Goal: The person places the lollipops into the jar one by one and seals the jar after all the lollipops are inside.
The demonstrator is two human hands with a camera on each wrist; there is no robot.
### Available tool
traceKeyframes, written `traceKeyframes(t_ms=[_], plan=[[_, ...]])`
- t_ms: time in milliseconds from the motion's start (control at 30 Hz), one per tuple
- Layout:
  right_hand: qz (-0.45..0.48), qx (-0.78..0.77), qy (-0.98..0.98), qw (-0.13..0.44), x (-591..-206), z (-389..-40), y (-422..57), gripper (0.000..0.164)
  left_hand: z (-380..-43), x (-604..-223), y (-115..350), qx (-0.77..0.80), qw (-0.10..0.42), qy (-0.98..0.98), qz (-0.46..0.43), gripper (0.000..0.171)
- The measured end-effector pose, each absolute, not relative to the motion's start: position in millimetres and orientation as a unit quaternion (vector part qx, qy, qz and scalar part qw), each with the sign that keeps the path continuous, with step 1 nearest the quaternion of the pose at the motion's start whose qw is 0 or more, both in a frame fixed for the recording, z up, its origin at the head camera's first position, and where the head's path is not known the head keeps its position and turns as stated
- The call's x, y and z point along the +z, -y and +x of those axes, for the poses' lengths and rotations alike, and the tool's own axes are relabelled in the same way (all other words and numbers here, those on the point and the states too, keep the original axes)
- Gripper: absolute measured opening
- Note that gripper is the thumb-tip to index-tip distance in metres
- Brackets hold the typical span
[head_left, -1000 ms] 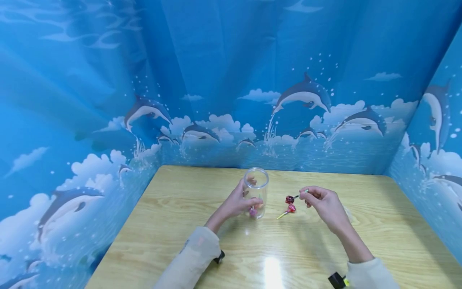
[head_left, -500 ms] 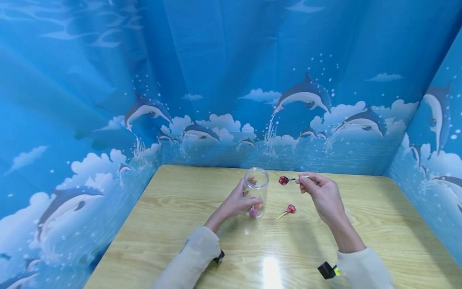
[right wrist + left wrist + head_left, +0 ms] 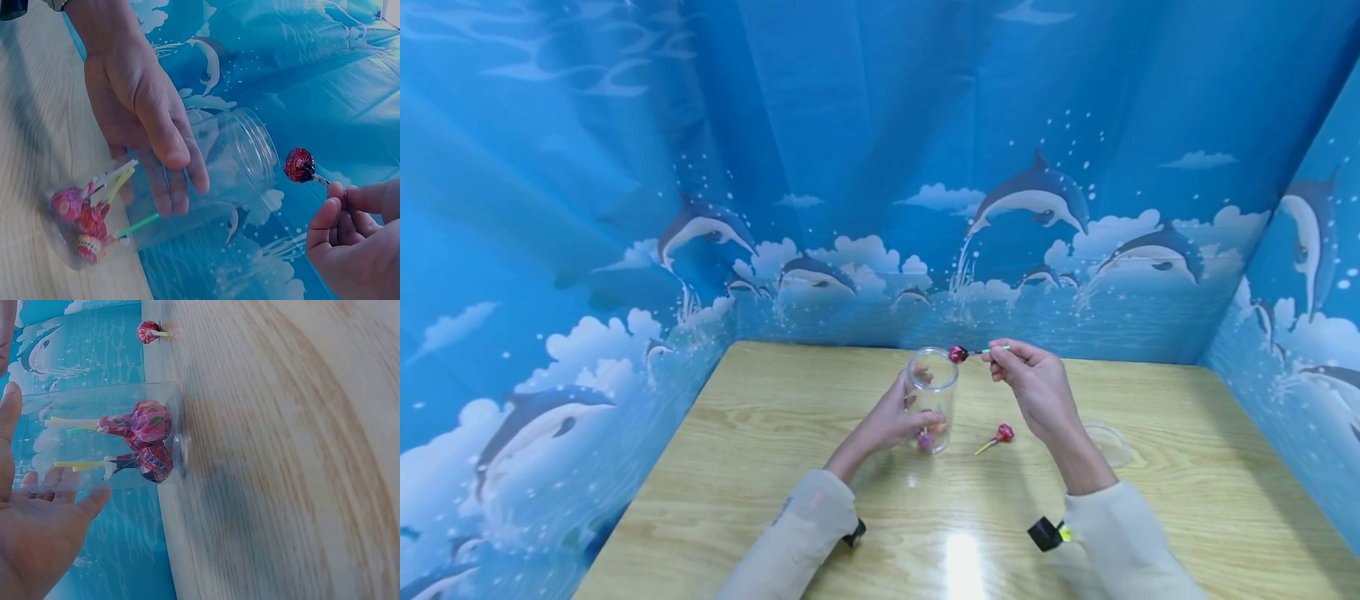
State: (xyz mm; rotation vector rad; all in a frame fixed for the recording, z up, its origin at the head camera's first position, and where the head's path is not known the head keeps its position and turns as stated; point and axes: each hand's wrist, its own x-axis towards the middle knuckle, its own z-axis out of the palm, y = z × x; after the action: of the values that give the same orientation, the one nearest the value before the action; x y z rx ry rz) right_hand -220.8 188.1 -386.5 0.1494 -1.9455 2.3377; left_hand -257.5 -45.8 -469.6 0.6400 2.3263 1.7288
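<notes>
A clear plastic jar [image 3: 945,402] stands upright on the table, its mouth uncovered. My left hand [image 3: 895,413] holds it round the side, thumb in front and fingers behind. Inside, at the bottom, several wrapped lollipops [image 3: 153,422] lie with their sticks pointing up. Between thumb and fingers, my right hand [image 3: 1033,387] pinches the green stick of a dark red lollipop [image 3: 300,165]. Its candy head is beside the jar's rim, outside the mouth. Another red lollipop [image 3: 1003,433] with a yellow stick lies on the table between the jar and my right forearm.
A clear round lid [image 3: 1108,444] lies flat on the wooden table [image 3: 760,433], right of my right wrist. Dolphin-printed blue curtains [image 3: 850,167] enclose the table's back and sides. Small black devices sit at both cuffs.
My right hand has lifted the dark red lollipop off the table and carried it up and left to the jar's rim. The left hand and jar have stayed put; the lid has come into sight.
</notes>
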Motion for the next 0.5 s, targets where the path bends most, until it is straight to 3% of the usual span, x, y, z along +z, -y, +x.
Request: traceKeyframes(t_ms=[500], plan=[[0.048, 0.718, 0.694, 0.034, -384.1, -234.1, -166.7, 0.031, -257.9, -471.4, 46.0, 0.587, 0.087, -0.774, 0.220, 0.084]])
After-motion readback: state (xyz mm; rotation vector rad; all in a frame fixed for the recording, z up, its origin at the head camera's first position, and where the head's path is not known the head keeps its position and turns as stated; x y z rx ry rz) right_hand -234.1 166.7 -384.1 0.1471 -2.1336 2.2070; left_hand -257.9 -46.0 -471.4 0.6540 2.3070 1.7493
